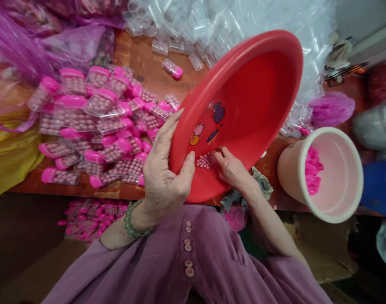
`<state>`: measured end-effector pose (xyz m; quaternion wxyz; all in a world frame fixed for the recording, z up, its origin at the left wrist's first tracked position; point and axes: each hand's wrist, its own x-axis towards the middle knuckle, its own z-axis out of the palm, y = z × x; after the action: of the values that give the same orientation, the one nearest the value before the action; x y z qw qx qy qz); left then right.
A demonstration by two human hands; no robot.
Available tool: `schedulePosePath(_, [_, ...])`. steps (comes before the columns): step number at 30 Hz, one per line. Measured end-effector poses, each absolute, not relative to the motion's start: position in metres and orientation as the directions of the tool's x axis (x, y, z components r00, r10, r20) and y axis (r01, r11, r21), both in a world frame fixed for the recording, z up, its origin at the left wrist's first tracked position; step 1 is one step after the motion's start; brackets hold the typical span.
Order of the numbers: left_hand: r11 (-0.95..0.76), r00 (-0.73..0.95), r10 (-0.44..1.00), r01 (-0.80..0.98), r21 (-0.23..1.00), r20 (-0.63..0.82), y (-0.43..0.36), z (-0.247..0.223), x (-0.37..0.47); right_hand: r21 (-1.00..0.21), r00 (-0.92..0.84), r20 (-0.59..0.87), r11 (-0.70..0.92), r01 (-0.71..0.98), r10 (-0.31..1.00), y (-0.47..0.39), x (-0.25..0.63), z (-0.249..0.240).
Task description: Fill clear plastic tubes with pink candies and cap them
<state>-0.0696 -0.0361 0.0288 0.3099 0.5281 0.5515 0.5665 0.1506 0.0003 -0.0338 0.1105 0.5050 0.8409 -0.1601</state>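
red basin (256, 93) tilted, long axis lower left to upper right; left hand (167, 171) clamped on its left rim, thumb inside; pink beads (203, 161) pooled at basin's low end, between left thumb and right hand (229, 166); right one's nearer btw, fingers curled at pile's right edge; can't tell if pinching any; hands apart

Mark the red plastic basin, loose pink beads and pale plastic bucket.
Red plastic basin (256, 97), head view: inner wall.
Loose pink beads (203, 161), head view: cluster's middle.
Pale plastic bucket (340, 175), head view: inner wall.
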Motion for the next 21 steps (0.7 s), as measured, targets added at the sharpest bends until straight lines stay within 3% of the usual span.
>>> schedulePosePath(5, [-0.187, -0.255, 0.934, 0.244, 0.951, 0.249, -0.036, 0.032, -0.070, -0.167, -0.537, -0.468, 0.527, 0.833, 0.701, 0.016, 0.149, -0.026])
schedulePosePath(12, [-0.172, -0.259, 0.938, 0.228, 0.958, 0.230, -0.038, 0.030, -0.069, -0.281, -0.587, -0.504, 0.523, 0.805, 0.633, 0.034, 0.150, -0.025])
schedulePosePath(21, [-0.213, -0.234, 0.928, 0.305, 0.928, 0.290, -0.040, 0.029, -0.066, -0.597, -0.753, -0.400, 0.474, 0.647, 0.523, 0.024, 0.131, -0.030])
